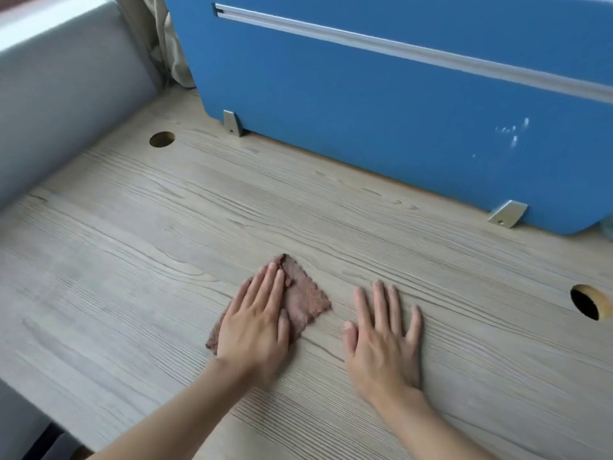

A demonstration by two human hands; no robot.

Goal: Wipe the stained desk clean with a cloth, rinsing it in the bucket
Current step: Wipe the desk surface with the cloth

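We pressed our left hand (255, 322) flat on the cloth (305, 298), our right hand (384, 340) lay spread on the desk (132, 260), both unclenched

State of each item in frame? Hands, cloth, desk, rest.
left hand: flat, fingers straight, pressing the cloth
right hand: flat on bare desk, holding nothing
cloth: spread on desk, partly under left hand
desk: no clear stain visible
blue divider: upright, white smears near right end
left cable hole: uncovered
right cable hole: uncovered
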